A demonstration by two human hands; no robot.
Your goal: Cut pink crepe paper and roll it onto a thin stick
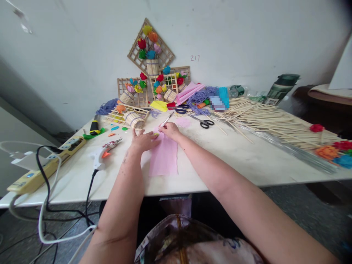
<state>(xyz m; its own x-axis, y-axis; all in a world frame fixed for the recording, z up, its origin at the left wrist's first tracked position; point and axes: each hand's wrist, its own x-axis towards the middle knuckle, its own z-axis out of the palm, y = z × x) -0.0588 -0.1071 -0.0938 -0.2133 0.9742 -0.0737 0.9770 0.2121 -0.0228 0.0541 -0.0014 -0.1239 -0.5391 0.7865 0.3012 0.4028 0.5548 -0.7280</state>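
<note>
A sheet of pink crepe paper (164, 159) lies flat on the table in front of me. My left hand (143, 140) rests at its left edge with fingers spread, the fingertips by a small yellow-green piece (156, 135) on the paper. In my right hand (169, 130) is a white pen (166, 119), gripped near the paper's far end; its lower tip is hidden by the fingers. Just beyond, a pink paper cutout (183, 122) lies on the table. Black-handled scissors (206, 124) lie to the right of it.
At left are a hot glue gun (99, 157), a power strip (46, 167) with cords and a utility knife (95, 126). Wooden sticks (264, 119) cover the right side. Lattice panels with paper flowers (151, 44) stand at the back, near purple yarn (202, 96) and a bottle (282, 90).
</note>
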